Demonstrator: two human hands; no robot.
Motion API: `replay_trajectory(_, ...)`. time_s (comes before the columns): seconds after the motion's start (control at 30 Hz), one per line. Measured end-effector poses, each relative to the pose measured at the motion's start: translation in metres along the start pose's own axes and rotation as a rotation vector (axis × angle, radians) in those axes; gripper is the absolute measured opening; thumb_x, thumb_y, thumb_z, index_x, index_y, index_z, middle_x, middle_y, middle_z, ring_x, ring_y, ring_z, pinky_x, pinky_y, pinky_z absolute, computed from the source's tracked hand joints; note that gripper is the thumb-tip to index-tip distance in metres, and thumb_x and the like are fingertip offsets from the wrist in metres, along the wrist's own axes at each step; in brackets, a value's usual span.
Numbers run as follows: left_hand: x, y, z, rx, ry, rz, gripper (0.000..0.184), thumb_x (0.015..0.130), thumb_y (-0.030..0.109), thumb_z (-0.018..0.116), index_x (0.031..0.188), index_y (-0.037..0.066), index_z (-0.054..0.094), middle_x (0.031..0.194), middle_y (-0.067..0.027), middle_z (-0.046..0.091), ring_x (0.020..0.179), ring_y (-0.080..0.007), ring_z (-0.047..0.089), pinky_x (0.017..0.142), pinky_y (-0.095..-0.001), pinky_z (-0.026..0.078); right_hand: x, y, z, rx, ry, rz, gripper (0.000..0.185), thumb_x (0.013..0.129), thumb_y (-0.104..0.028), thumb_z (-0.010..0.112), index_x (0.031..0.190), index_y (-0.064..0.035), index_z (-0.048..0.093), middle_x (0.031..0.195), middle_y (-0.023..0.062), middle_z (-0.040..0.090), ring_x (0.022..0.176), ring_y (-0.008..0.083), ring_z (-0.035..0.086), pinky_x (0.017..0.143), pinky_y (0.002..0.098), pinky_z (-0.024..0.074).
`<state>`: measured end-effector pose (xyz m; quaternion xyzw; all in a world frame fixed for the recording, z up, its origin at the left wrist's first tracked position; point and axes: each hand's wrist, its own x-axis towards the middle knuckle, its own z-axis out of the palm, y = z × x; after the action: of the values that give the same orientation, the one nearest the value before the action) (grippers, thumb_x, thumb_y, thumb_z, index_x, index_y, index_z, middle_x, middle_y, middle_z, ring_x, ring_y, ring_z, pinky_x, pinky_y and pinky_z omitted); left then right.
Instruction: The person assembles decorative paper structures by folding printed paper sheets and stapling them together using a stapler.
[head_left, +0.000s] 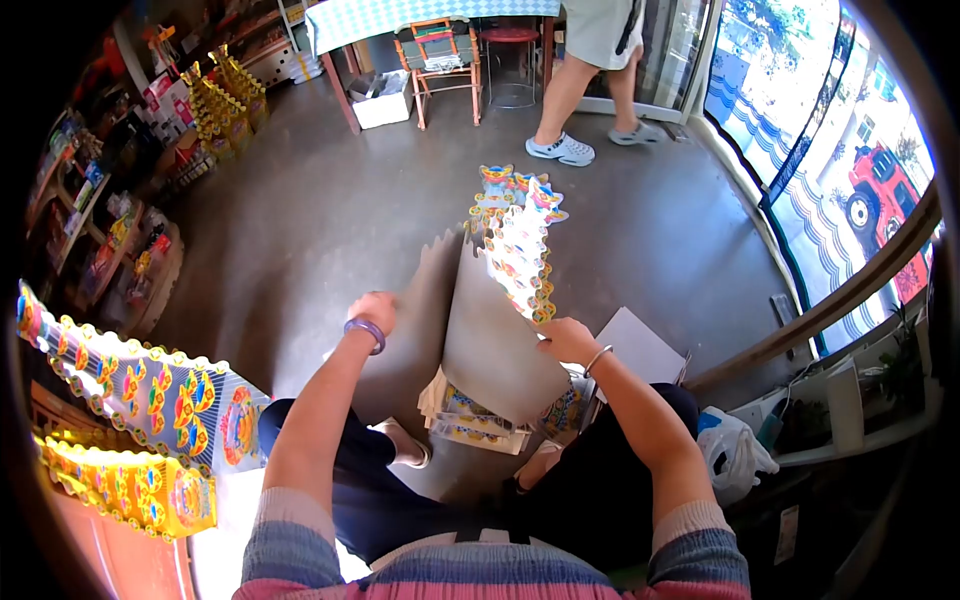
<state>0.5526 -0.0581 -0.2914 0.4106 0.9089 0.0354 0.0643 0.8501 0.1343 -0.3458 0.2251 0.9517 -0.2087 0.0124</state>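
A large die-cut card sheet [500, 345] stands between my knees, its plain grey back towards me and a crease down its middle. Shiny coloured print and a scalloped border show along its far right side. My left hand [375, 312], with a purple bangle at the wrist, is closed at the sheet's left panel. At the right panel's edge, my right hand [568, 341] pinches the card between thumb and fingers. Under the sheet, between my feet, lies a stack of printed card pieces [480, 425].
Decorated silver-blue [170, 400] and yellow [135, 485] card pieces stand at my left. A white board [640, 340] and plastic bag [735, 455] are at right. A person [590, 85] walks near the clothed table [430, 12]. Stocked shelves [100, 230] line the left.
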Motion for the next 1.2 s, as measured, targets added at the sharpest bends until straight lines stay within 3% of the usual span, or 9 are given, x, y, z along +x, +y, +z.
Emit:
replay_trajectory(0.2,0.018,-0.010,-0.052,0.067,0.129,0.024,0.021,0.074,0.018,0.047,0.090,0.012,0.060,0.094,-0.0131,0.060,0.089,-0.0316,0.056,0.077,-0.0411,0.045,-0.001,-0.008,-0.033,-0.132,0.135,0.162,0.017,0.071,-0.020,0.050,0.080,-0.0085,0.059,0.074,0.0143,0.060,0.072,0.0338,0.058,0.062,0.0440,0.0451)
replay_trajectory(0.23,0.021,-0.008,-0.063,0.111,0.107,0.007,0.022,0.077,0.018,0.043,0.089,0.012,0.061,0.096,-0.0141,0.060,0.090,-0.0321,0.057,0.079,-0.0403,0.045,-0.002,-0.009,-0.037,-0.104,0.195,0.162,0.017,0.072,-0.019,0.049,0.081,-0.0085,0.059,0.073,0.0140,0.060,0.071,0.0336,0.058,0.061,0.0442,0.0449)
replay_trajectory(0.4,0.023,-0.008,-0.101,0.055,0.221,0.002,0.019,0.076,0.017,0.047,0.089,0.011,0.060,0.091,-0.0152,0.060,0.086,-0.0337,0.057,0.076,-0.0413,0.046,-0.002,-0.012,-0.073,-0.137,0.458,0.217,0.016,0.073,-0.016,0.047,0.082,-0.0089,0.058,0.071,0.0121,0.060,0.069,0.0318,0.058,0.058,0.0435,0.0445)
replay_trajectory(0.6,0.010,-0.006,-0.131,0.062,0.377,0.006,0.013,0.075,0.015,0.051,0.084,0.009,0.058,0.082,-0.0156,0.060,0.080,-0.0334,0.058,0.071,-0.0427,0.047,-0.006,-0.020,-0.095,-0.381,0.611,0.190,0.017,0.076,-0.016,0.049,0.091,-0.0137,0.056,0.069,0.0085,0.061,0.063,0.0249,0.061,0.053,0.0356,0.0469)
replay_trajectory(0.7,0.003,-0.001,-0.110,0.169,0.317,0.047,0.011,0.077,0.015,0.048,0.080,0.010,0.057,0.080,-0.0155,0.060,0.076,-0.0328,0.059,0.066,-0.0424,0.048,-0.003,-0.044,-0.079,-0.471,0.398,0.224,0.019,0.076,-0.016,0.049,0.093,-0.0135,0.056,0.067,0.0083,0.060,0.063,0.0235,0.061,0.051,0.0334,0.0475)
replay_trajectory(0.83,-0.010,0.013,-0.064,0.185,0.234,0.174,0.014,0.076,0.011,0.045,0.080,0.009,0.058,0.079,-0.0142,0.061,0.075,-0.0310,0.060,0.064,-0.0405,0.049,0.005,-0.064,-0.038,-0.371,0.193,0.090,0.016,0.075,-0.013,0.048,0.087,-0.0108,0.058,0.067,0.0092,0.061,0.063,0.0241,0.062,0.050,0.0365,0.0477)
replay_trajectory(0.93,-0.012,0.018,-0.026,0.177,0.135,0.225,0.016,0.074,0.009,0.044,0.081,0.009,0.059,0.080,-0.0140,0.061,0.078,-0.0307,0.060,0.070,-0.0401,0.048,0.011,-0.059,0.005,-0.235,0.138,0.046,0.014,0.073,-0.018,0.051,0.084,-0.0118,0.057,0.067,0.0100,0.060,0.064,0.0276,0.061,0.051,0.0384,0.0466)
replay_trajectory(1.0,-0.014,0.021,-0.009,0.187,0.033,0.237,0.018,0.073,0.008,0.044,0.082,0.009,0.060,0.083,-0.0142,0.061,0.080,-0.0307,0.060,0.072,-0.0401,0.047,0.013,-0.060,0.021,-0.329,0.046,-0.008,0.015,0.073,-0.019,0.052,0.085,-0.0113,0.057,0.067,0.0105,0.060,0.064,0.0290,0.061,0.051,0.0400,0.0461)
replay_trajectory(1.2,-0.007,0.021,0.000,0.157,0.058,0.232,0.016,0.073,0.010,0.047,0.082,0.010,0.060,0.087,-0.0128,0.062,0.084,-0.0282,0.060,0.073,-0.0377,0.048,0.006,-0.059,0.013,-0.161,0.039,-0.053,0.017,0.076,-0.018,0.050,0.087,-0.0081,0.057,0.065,0.0140,0.058,0.062,0.0318,0.058,0.053,0.0431,0.0449)
